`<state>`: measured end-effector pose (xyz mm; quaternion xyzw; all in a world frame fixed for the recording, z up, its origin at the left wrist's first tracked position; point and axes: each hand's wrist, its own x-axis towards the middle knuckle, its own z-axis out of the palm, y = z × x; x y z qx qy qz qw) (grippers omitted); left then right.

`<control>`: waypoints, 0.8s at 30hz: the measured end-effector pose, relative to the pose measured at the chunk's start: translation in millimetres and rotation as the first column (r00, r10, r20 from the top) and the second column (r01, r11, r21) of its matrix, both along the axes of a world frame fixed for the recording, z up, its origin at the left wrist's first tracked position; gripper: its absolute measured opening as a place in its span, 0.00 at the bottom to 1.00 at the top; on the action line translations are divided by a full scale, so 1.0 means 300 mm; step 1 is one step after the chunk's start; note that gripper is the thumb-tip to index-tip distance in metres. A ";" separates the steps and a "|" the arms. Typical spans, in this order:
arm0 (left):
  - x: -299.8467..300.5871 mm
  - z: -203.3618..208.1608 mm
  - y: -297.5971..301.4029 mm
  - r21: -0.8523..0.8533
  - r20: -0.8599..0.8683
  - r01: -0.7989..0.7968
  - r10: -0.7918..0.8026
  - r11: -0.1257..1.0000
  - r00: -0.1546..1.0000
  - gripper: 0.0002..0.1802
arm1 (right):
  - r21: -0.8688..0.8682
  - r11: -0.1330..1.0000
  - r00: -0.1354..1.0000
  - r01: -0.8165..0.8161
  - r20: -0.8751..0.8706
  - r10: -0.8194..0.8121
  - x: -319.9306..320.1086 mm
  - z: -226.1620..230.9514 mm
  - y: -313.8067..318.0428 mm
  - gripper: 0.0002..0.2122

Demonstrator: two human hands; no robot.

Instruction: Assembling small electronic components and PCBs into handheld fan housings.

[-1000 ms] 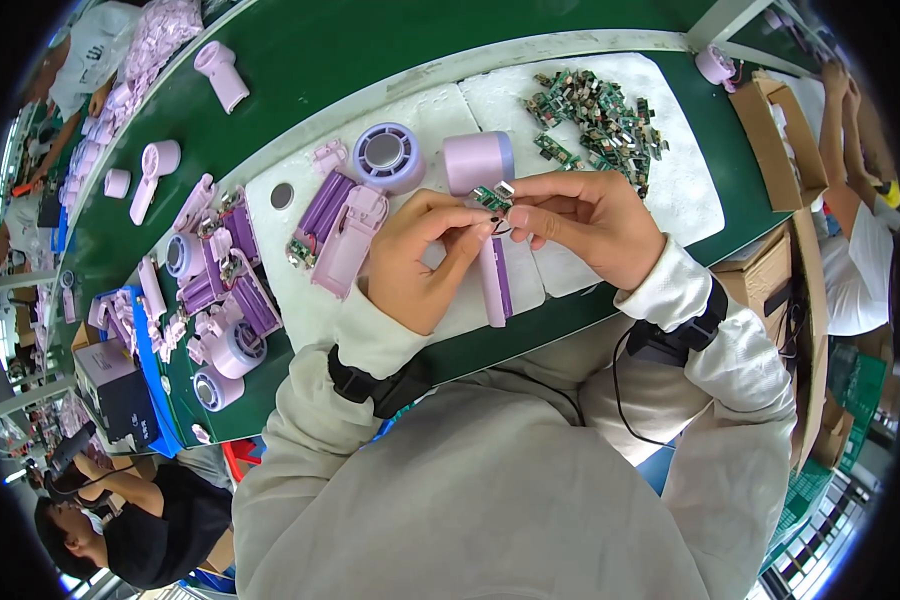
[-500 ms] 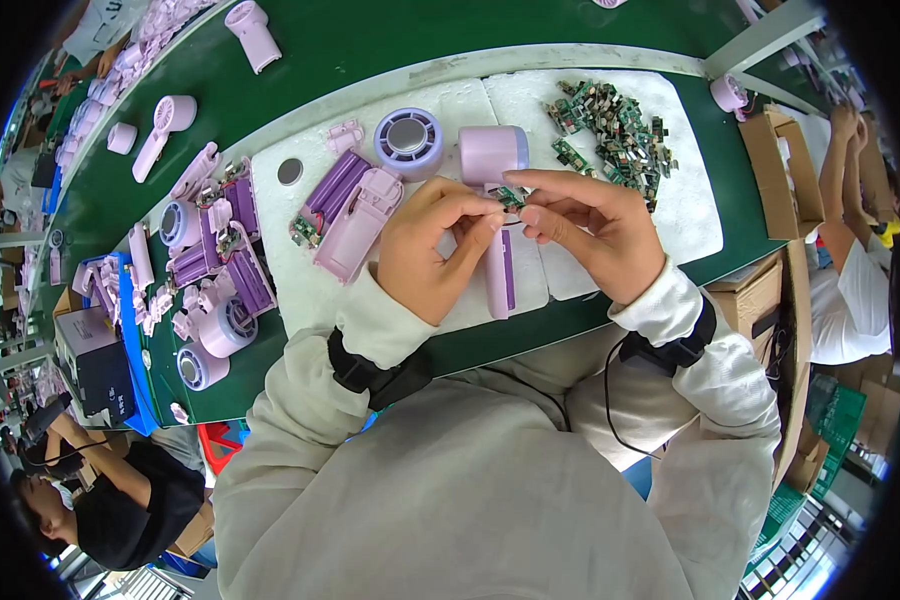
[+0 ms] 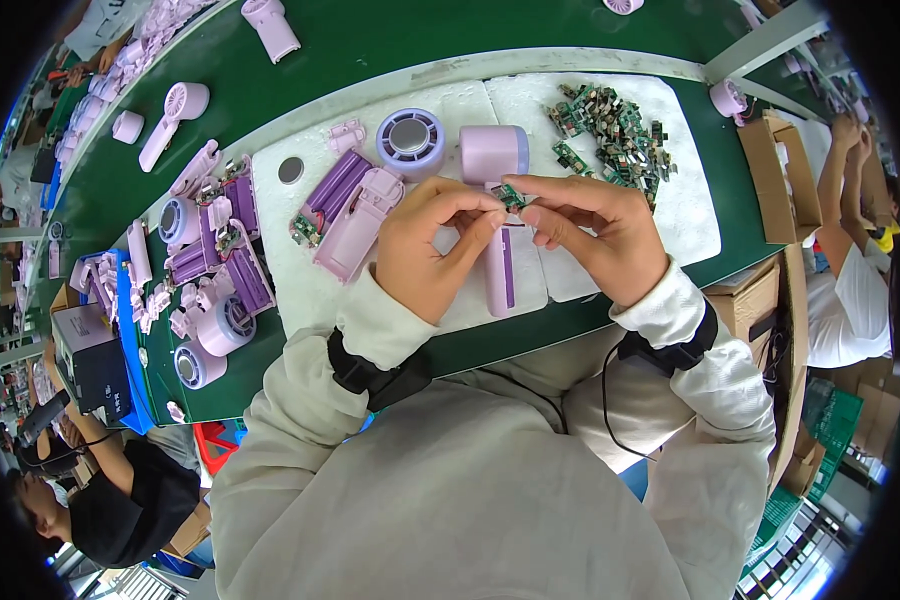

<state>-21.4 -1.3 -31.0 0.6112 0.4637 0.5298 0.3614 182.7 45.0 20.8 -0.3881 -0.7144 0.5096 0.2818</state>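
Observation:
A small green circuit board point(image 3: 511, 197) is pinched between my two hands, above the middle of the white foam sheet. My left hand point(image 3: 432, 245) closes thumb and forefinger at its left edge. At its right, my right hand point(image 3: 602, 238) grips with thumb and forefinger, the other fingers curled beneath. Under my fingertips lies a lilac handheld fan, its round head point(image 3: 490, 153) beyond them and its handle point(image 3: 500, 272) nearer me; my hands hide the part between. Left of my left hand are an opened lilac handle shell point(image 3: 360, 222) and another fan head point(image 3: 410, 143) showing its grey disc.
Many circuit boards point(image 3: 620, 130) are heaped on the foam's right side. Lilac shells and fan parts point(image 3: 220, 240) crowd the left, beside a blue tray point(image 3: 133, 340). A raised pale rail point(image 3: 410, 70) borders a green belt carrying fans. Cardboard boxes point(image 3: 778, 180) stand right; other people work nearby.
The circuit board has tilted so more of its green face shows between my fingertips. My hands stay almost in place. Fans on the far belt have shifted right and away.

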 end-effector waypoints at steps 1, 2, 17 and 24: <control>0.001 0.001 0.002 -0.006 0.008 0.009 -0.009 1.000 1.000 0.07 | -0.054 0.999 1.000 -0.005 -0.026 0.003 0.001 0.001 0.003 0.16; 0.001 0.001 0.003 -0.006 0.008 0.011 -0.010 1.000 1.000 0.07 | -0.108 0.994 0.999 -0.011 -0.053 0.005 0.002 0.002 0.008 0.16; -0.009 0.001 0.014 -0.179 0.257 0.196 -0.147 0.964 0.955 0.08 | -0.339 0.911 0.962 -0.234 -0.214 0.167 0.047 -0.051 0.110 0.16; -0.006 -0.005 0.008 -0.204 0.184 0.137 -0.099 0.969 0.978 0.09 | -0.328 0.906 0.956 -0.266 -0.211 0.204 0.042 -0.051 0.125 0.16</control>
